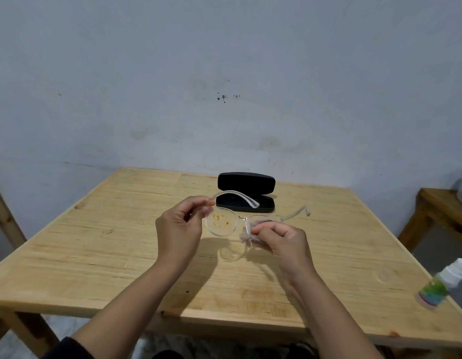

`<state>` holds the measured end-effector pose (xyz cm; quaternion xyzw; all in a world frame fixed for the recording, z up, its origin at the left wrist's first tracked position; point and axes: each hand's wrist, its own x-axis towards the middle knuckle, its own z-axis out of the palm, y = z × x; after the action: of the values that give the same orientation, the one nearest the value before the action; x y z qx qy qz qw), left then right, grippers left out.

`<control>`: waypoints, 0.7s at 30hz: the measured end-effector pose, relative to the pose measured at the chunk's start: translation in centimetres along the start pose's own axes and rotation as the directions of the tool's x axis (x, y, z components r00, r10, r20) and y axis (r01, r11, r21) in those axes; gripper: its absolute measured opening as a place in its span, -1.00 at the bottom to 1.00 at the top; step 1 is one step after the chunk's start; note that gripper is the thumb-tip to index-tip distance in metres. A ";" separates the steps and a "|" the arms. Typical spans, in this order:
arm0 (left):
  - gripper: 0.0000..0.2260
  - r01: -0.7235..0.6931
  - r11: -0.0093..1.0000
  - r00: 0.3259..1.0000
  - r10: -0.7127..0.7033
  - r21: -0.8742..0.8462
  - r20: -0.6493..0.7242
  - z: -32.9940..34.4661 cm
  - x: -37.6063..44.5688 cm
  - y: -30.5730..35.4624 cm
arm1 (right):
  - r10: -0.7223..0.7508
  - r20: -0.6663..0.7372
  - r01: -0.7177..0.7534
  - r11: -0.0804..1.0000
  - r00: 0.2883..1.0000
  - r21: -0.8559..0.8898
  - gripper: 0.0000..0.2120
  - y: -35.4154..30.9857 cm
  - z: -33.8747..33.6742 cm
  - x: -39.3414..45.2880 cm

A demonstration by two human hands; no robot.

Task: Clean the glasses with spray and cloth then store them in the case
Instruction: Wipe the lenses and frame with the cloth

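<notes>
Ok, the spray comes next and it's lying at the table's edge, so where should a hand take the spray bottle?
Grip the spray bottle across its labelled body, coming from above with the right hand, which is nearer. It lies on its side near the table edge, white cap pointing away, so the round middle is what it best offers.

no readable text anywhere, spray bottle (pixel 443 285) label only coloured bands, lettering illegible

smudged clear glasses (pixel 222 224), cloth (pixel 246 238), open case (pixel 245 193)

open case (pixel 246 193) behind hands, table (pixel 95 242) left bare — bottle (pixel 442 286) right
</notes>
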<state>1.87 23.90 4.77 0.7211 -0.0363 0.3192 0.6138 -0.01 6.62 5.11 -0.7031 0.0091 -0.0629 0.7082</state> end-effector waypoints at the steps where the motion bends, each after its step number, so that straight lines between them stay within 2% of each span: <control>1: -0.78 -0.004 1.000 1.000 0.004 0.006 -0.007 -0.1 0.2 0.0 | -0.003 0.027 0.004 1.000 1.000 -0.028 -0.80 -0.1 -0.1 -0.1; 4: -0.79 -0.007 1.000 1.000 0.007 0.010 -0.005 -0.3 0.4 0.1 | -0.027 0.039 0.032 0.990 0.999 -0.139 -0.79 0.0 -0.4 -0.2; 9: -0.82 -0.042 0.998 0.999 0.042 0.044 0.000 -0.3 0.2 0.0 | -0.082 -0.078 0.060 0.965 0.994 -0.254 -0.75 0.1 -0.8 -0.4; 12: -0.83 -0.067 0.996 0.998 0.067 0.060 0.006 -0.1 -0.2 0.0 | -0.088 -0.257 0.056 0.990 0.963 -0.129 -0.73 0.3 -0.5 -0.9; 15: -0.77 -0.091 0.994 0.996 0.089 0.064 0.031 0.2 -0.7 0.0 | -0.048 -0.421 0.068 0.997 0.906 0.032 -0.78 0.5 0.2 -1.3; 21: -0.77 -0.191 0.979 0.981 0.188 0.068 0.039 1.5 -1.9 -0.2 | 0.034 -0.527 0.140 0.948 0.849 0.287 -0.81 -0.6 1.9 -1.3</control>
<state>1.09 21.99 3.59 0.7411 -0.1034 0.3655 0.5536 -1.11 8.68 5.60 -0.5369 0.1723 -0.2731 0.7794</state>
